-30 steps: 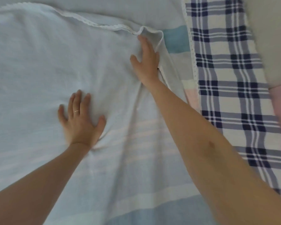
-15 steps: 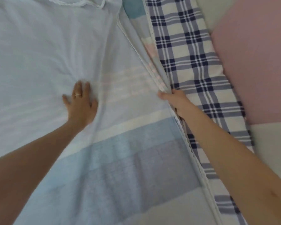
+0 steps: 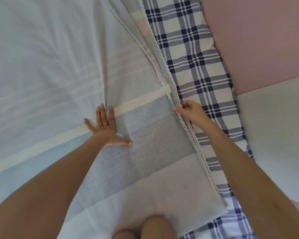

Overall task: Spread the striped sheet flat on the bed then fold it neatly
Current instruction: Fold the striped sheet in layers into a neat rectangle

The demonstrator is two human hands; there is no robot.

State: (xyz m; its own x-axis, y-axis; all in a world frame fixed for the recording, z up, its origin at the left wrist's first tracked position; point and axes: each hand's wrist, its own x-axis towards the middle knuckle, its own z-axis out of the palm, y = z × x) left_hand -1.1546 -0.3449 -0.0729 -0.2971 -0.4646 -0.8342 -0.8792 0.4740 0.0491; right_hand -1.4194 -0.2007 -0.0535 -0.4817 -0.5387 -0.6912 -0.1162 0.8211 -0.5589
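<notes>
1. The striped sheet (image 3: 154, 128) lies spread out to the left of the plaid bedcover (image 3: 197, 66) as we look down. Its long lace-trimmed edge (image 3: 201, 152) runs along that bedcover and overlaps its nearer margin.
2. We see several layers stacked at that edge, so the sheet lies doubled there. Bands of pale green, white and blue cross it, and soft creases fan out on the side away from the plaid bedcover.
3. The left hand (image 3: 105, 128) presses palm-down on the sheet, well apart from the plaid bedcover, with the arm reaching straight forward. Its fingers are straight and spread wide, the thumb stuck out toward the bedcover. It grips nothing. A ring (image 3: 105, 123) sits on one finger, and the fingers cross the white stripe (image 3: 138, 100).
4. The right hand (image 3: 192, 112) sits where the sheet meets the plaid bedcover, its forearm lying over the plaid. Its fingers are curled in close, with thumb and forefinger pinching the sheet's layered lace edge.
5. On the far side of the plaid bedcover from the sheet, a pink panel (image 3: 257, 40) and a pale grey-green panel (image 3: 274, 126) lie against it.
6. What look like bare knees (image 3: 155, 226), blurred, rest on the sheet near the bedcover's lower end.
</notes>
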